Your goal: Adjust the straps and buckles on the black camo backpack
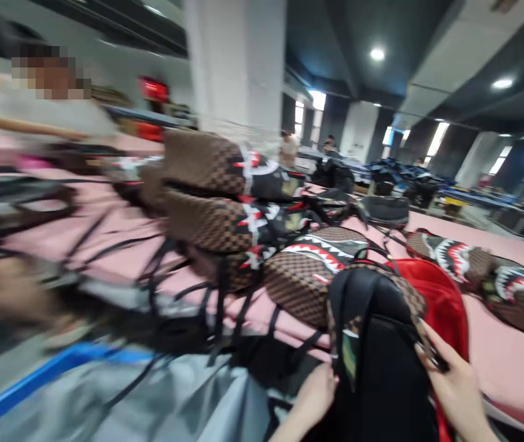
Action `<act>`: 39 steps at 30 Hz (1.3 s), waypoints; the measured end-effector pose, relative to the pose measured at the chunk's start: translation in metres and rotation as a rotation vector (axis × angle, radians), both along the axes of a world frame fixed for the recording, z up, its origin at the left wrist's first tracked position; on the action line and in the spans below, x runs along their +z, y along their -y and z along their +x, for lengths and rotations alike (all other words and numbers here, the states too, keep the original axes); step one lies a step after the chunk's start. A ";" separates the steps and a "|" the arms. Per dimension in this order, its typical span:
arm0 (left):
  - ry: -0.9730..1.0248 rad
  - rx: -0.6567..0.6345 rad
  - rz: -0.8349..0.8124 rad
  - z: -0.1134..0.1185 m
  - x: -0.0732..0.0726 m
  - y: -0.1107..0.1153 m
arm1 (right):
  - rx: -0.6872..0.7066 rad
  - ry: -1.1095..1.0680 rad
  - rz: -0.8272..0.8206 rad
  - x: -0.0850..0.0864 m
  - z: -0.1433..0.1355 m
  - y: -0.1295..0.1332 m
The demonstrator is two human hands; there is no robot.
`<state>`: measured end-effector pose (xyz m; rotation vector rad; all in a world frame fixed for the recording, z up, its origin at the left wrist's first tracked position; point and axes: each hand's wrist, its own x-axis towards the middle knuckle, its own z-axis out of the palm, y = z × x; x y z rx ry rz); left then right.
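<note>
A backpack (395, 350) stands upright before me, its black padded back and shoulder straps facing me. Its red-lined front flap (448, 294) hangs open on the far side. My left hand (317, 390) is closed at the backpack's lower left edge, its fingers partly hidden. My right hand (450, 374) grips the right edge near the red lining, and a small dark piece shows between its fingers, too blurred to name. Just beyond lies a brown checkered backpack (296, 282) with a shark-mouth print. Left of it rises a stack of similar backpacks (207, 215).
The pink-topped table (510, 362) carries more shark-print bags (459, 258) at right. Below left is a blue-rimmed bin (27, 377) with a grey cover (151, 405). Straps dangle over the table edge. A person (50, 116) works at far left; a white pillar (238, 67) stands behind.
</note>
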<state>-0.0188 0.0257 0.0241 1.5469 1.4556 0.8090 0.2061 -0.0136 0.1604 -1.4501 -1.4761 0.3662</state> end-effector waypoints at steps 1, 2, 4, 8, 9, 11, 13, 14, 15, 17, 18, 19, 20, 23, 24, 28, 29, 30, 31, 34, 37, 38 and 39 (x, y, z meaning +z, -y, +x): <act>-0.038 0.020 0.054 -0.005 0.008 -0.005 | 0.029 -0.012 -0.043 0.003 0.005 -0.002; -0.058 0.061 0.130 -0.010 0.017 -0.010 | 0.029 -0.022 -0.050 0.006 0.009 -0.005; -0.039 0.114 0.299 -0.016 0.043 -0.017 | 0.024 -0.044 -0.039 0.012 0.013 -0.011; 0.153 0.059 0.448 -0.004 0.102 -0.014 | -0.018 -0.056 0.021 0.022 0.009 -0.014; 0.201 0.014 0.449 0.003 0.114 -0.013 | -0.029 -0.054 0.049 0.024 0.007 -0.014; 0.291 -0.073 0.434 0.020 0.132 -0.012 | -0.043 -0.049 0.104 0.026 0.003 -0.015; 0.393 -0.119 0.412 0.038 0.144 -0.015 | -0.038 -0.071 0.129 0.026 0.001 -0.018; 0.450 -0.124 0.397 0.047 0.148 -0.017 | -0.030 -0.091 0.123 0.026 0.000 -0.019; 0.508 -0.121 0.380 0.055 0.151 -0.019 | -0.020 -0.115 0.108 0.026 -0.001 -0.020; 0.595 -0.096 0.351 0.070 0.157 -0.023 | 0.003 -0.163 0.073 0.026 -0.003 -0.021; 0.612 -0.076 0.350 0.076 0.160 -0.023 | 0.015 -0.181 0.059 0.026 -0.003 -0.021; 0.606 -0.049 0.363 0.082 0.163 -0.023 | 0.027 -0.196 0.051 0.026 -0.004 -0.020; 0.578 -0.019 0.386 0.086 0.166 -0.022 | 0.038 -0.211 0.048 0.026 -0.005 -0.018; 0.419 0.052 0.484 0.093 0.174 -0.016 | 0.055 -0.234 0.054 0.025 -0.007 -0.015; 0.373 0.059 0.512 0.094 0.175 -0.014 | 0.057 -0.235 0.056 0.024 -0.007 -0.014; 0.357 0.075 0.614 0.090 0.169 -0.008 | 0.064 -0.221 0.043 0.024 -0.003 -0.015; 0.379 0.082 0.632 0.089 0.166 -0.008 | 0.068 -0.218 0.038 0.024 -0.002 -0.015; 0.398 0.084 0.638 0.087 0.164 -0.008 | 0.074 -0.218 0.033 0.024 0.000 -0.015; 0.413 0.081 0.632 0.086 0.163 -0.009 | 0.080 -0.223 0.029 0.025 0.002 -0.015; 0.454 0.027 0.558 0.084 0.164 -0.014 | 0.078 -0.223 0.015 0.029 0.010 -0.014; 0.560 -0.051 0.466 0.082 0.169 -0.020 | 0.022 -0.112 0.019 0.039 0.020 -0.011; 0.599 -0.072 0.441 0.081 0.170 -0.022 | 0.000 -0.034 0.024 0.043 0.023 -0.008; 0.634 -0.088 0.421 0.080 0.171 -0.023 | -0.025 0.060 0.034 0.048 0.025 -0.006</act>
